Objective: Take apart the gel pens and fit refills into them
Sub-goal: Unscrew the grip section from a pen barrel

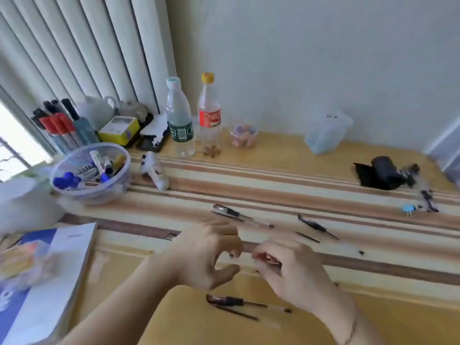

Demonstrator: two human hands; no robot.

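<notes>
Both hands meet over the table. The left hand (pixel 206 255) is curled, the right hand (pixel 286 267) pinches something small and blurry. A pen (pixel 246 303) lies sideways just below them.

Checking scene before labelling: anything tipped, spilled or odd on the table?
One thing: the small white bottle lies on its side beside the clear bowl, while both drink bottles stand upright. Loose pen parts are scattered, which fits the task. No spill visible.

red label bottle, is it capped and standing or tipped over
Capped and upright: the red label bottle stands on the table with its yellow cap on, beside the green label bottle.
</notes>
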